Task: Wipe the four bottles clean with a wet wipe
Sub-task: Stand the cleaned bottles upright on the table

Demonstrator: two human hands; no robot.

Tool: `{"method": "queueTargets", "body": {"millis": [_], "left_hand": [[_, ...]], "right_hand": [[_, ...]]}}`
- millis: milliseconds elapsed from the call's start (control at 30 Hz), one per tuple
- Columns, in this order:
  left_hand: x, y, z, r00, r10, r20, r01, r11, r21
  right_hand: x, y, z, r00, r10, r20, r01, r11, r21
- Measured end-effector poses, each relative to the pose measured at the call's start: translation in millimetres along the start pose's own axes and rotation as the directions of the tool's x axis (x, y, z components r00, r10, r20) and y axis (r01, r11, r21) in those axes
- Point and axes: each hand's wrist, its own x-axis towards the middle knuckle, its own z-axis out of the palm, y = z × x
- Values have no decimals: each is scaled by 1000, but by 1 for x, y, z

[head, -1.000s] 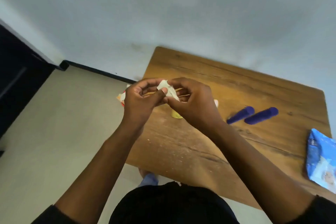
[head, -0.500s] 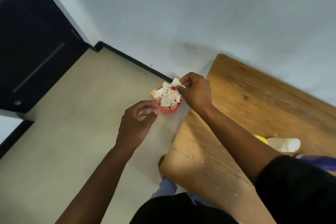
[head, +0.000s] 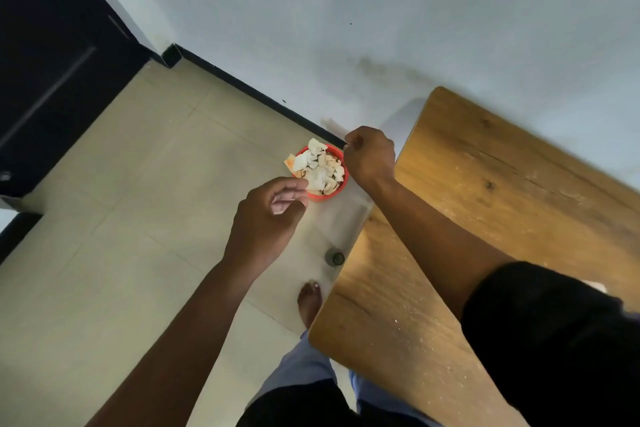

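A small red bin [head: 335, 153] stands on the floor left of the wooden table [head: 485, 204], heaped with crumpled used wipes [head: 317, 166]. My right hand [head: 370, 157] hovers just right of the bin's rim, its fingers curled, and I see no wipe in it. Just below and left of the bin is my left hand [head: 273, 208], with loosely curled fingers that hold nothing. A white crumpled wipe [head: 316, 144] lies on top of the pile at the bin's far edge. My right sleeve hides the part of the table where the bottles were.
Beige floor tiles [head: 121, 218] spread to the left. A dark door [head: 52, 62] stands at the far left and a black skirting runs along the white wall. My bare foot [head: 310, 302] and a table leg's foot [head: 334, 257] are beside the table's left edge.
Both hands left the table and went to the floor bin. The right hand, which pinched a wipe above the bin half a second ago, now holds none.
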Motion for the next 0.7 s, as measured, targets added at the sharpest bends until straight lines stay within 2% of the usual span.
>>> {"method": "queueTargets", "body": {"millis": [267, 433, 533, 700], "left_hand": [[8, 23, 25, 989, 99, 112, -106, 993, 59], [-1, 55, 63, 957, 185, 221, -215, 969, 119], [-15, 73, 93, 921, 226, 318, -274, 955, 117], [-36, 83, 146, 814, 281, 508, -435, 874, 214]], "right_hand": [[-86, -5, -68, 964, -248, -94, 260, 956, 136], [-132, 10, -121, 923, -335, -188, 349, 936, 48], [-152, 30, -155, 909, -341, -239, 341, 939, -45], [-185, 77, -212, 876, -326, -356, 300, 945, -127]]}}
